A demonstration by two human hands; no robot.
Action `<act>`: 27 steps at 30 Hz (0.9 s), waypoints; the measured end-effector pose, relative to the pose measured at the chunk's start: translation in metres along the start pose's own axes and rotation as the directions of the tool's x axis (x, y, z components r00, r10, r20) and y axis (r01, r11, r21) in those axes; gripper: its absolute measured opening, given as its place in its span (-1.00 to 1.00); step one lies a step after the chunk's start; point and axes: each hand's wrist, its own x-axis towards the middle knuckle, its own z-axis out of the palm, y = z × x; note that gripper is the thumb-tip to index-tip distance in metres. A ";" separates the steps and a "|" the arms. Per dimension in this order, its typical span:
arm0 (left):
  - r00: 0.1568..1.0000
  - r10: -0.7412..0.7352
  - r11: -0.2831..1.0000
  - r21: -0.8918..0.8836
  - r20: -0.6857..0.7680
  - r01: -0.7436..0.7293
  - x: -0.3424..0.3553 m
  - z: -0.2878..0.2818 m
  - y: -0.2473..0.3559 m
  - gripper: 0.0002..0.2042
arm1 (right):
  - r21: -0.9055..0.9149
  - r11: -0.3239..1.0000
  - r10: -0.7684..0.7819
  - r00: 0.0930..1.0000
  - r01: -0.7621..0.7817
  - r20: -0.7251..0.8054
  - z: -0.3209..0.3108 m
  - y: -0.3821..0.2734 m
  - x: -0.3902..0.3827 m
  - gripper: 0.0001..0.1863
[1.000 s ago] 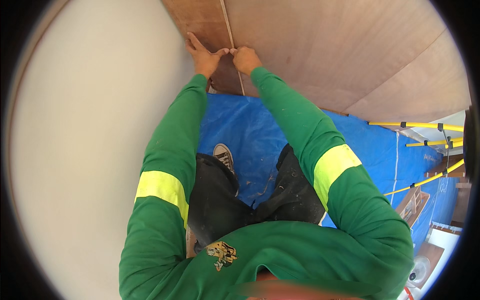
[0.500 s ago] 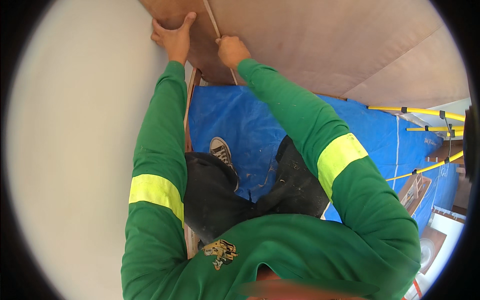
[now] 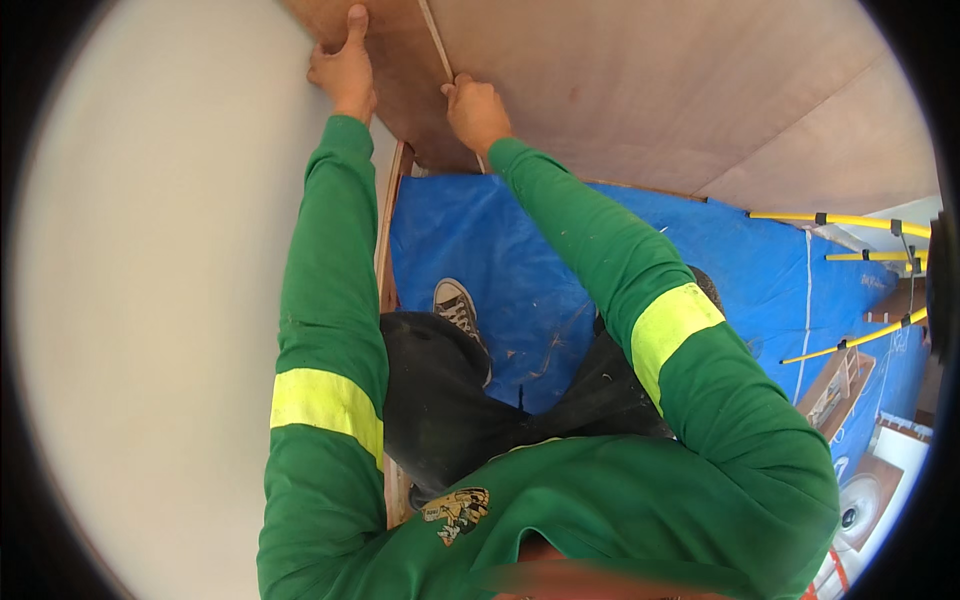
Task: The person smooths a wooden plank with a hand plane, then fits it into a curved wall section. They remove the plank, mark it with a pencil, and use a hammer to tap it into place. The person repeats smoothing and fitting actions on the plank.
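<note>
My left hand (image 3: 343,70) rests against the brown plywood panel (image 3: 650,80) at its left edge, beside the white wall (image 3: 170,250). Its thumb points up, apart from the bent fingers. To the right, my right hand (image 3: 474,112) is closed at a thin pale strip (image 3: 436,38) running down the panel, with fingertips on it. A darker section of plywood (image 3: 400,90) lies between the two hands.
A blue sheet (image 3: 520,230) covers the floor under my bent legs (image 3: 440,390). A timber edge (image 3: 390,240) runs along the left. On the right are yellow tubes (image 3: 800,216), a wooden piece (image 3: 838,390) and a round fan-like object (image 3: 858,510).
My left hand has moved up and left, away from the strip to the corner by the wall. My right hand has shifted slightly, first up-left, then back down, staying at the strip.
</note>
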 end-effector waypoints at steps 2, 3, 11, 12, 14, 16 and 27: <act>0.998 0.031 0.999 -0.017 0.051 -0.031 0.006 -0.001 0.002 0.22 | -0.014 1.000 0.025 1.000 -0.025 0.015 0.001 -0.002 0.002 -0.61; 0.996 0.036 0.999 -0.038 0.081 -0.033 0.008 -0.002 0.005 0.23 | 0.013 1.000 -0.008 1.000 0.008 -0.001 0.001 -0.003 0.002 -0.62; 0.937 0.302 0.875 0.340 0.177 -0.346 -0.039 0.009 0.046 0.30 | -0.056 0.998 -0.039 0.999 0.037 -0.032 0.013 -0.001 0.010 -0.68; 0.914 0.349 0.853 0.334 0.206 -0.401 -0.043 0.016 0.055 0.34 | -0.059 0.997 -0.046 0.999 0.044 -0.024 0.014 0.000 0.012 -0.69; 0.848 0.461 0.764 0.370 0.261 -0.529 -0.048 0.026 0.067 0.32 | -0.070 0.996 -0.062 0.998 0.060 -0.017 0.013 0.000 0.015 -0.72; 0.818 0.533 0.736 0.359 0.216 -0.574 -0.052 0.038 0.078 0.24 | -0.174 0.982 -0.069 0.997 0.071 0.016 0.011 -0.003 0.017 -0.79; 0.910 0.350 0.780 0.468 0.221 -0.414 -0.057 0.037 0.108 -0.14 | -0.183 0.982 -0.034 0.997 0.046 0.070 -0.008 -0.023 0.019 -0.70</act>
